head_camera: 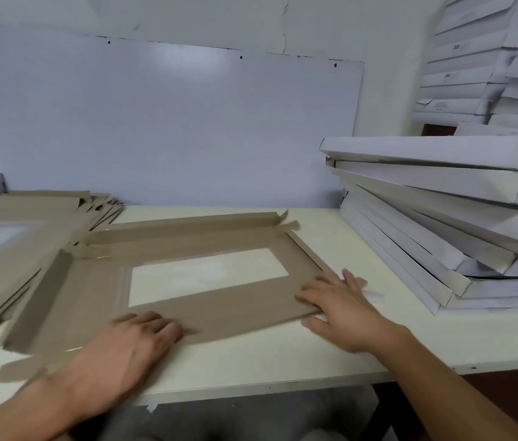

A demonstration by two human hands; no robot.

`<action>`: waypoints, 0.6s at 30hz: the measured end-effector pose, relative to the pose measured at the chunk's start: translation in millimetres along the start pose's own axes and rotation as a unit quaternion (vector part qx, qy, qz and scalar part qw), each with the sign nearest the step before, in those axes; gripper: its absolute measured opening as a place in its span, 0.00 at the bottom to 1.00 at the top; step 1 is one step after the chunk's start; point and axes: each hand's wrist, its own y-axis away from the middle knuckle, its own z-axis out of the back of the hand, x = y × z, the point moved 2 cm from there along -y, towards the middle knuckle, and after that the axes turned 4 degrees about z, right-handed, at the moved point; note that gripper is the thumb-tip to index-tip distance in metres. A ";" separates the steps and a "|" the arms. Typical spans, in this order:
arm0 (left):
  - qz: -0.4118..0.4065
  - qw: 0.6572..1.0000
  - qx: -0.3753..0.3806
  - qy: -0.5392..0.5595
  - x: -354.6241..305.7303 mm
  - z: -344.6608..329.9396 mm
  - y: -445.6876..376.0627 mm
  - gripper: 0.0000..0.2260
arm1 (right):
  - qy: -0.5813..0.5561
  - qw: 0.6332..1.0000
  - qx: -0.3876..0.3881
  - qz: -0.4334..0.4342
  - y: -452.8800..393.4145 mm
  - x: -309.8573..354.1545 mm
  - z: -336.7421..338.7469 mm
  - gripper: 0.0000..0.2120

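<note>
We have a flat brown cardboard box blank [187, 237] with a rectangular window [209, 275] lying unfolded on the pale tabletop [283, 354], turned slightly askew. Both our hands rest on its near strip. Our left hand [124, 348] presses down at the near-left part, palm down, fingers loosely bent, gripping nothing. Our right hand [343, 310] lies flat on the near-right corner with its fingers spread and straight — the thumb sits on the tabletop just off the blank's edge. A pile of similar brown blanks [28, 214] lies at the left, touching our blank's corner. Stacked white boxes [442, 192] stand at the right, apart from it.
</note>
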 end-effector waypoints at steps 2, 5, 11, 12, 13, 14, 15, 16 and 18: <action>0.039 0.998 0.012 0.053 10.8 -2.0 4.0 0.13 | -0.017 0.999 0.025 0.020 3.8 -2.6 6.7 0.13; 0.114 0.989 0.014 0.089 29.2 -4.5 7.6 0.18 | -0.058 0.998 0.032 0.002 8.1 -8.0 11.3 0.14; 0.235 0.972 0.013 0.022 44.9 -13.6 6.9 0.05 | -0.119 0.990 0.030 -0.064 4.3 -4.5 0.7 0.17; 0.232 0.973 0.002 0.001 40.6 -15.6 4.2 0.06 | -0.092 0.993 0.020 -0.069 2.0 2.0 -2.4 0.19; 0.218 0.976 -0.009 -0.001 34.0 -17.8 0.3 0.10 | -0.068 0.995 0.011 -0.066 -0.5 11.4 -5.8 0.20; 0.192 0.981 -0.017 0.016 23.5 -18.9 -4.7 0.14 | -0.053 0.997 0.008 -0.053 -2.9 23.8 -9.5 0.20; 0.158 0.987 -0.015 0.039 11.1 -20.2 -10.1 0.18 | -0.053 0.998 0.010 -0.032 -5.4 38.0 -14.3 0.21; 0.125 0.990 0.005 0.066 -3.2 -21.9 -16.0 0.21 | -0.062 0.998 0.021 -0.007 -7.7 53.6 -19.6 0.22; 0.080 0.985 0.081 0.131 -30.9 -32.1 -27.2 0.27 | -0.070 0.995 0.057 0.035 -12.8 82.5 -32.0 0.28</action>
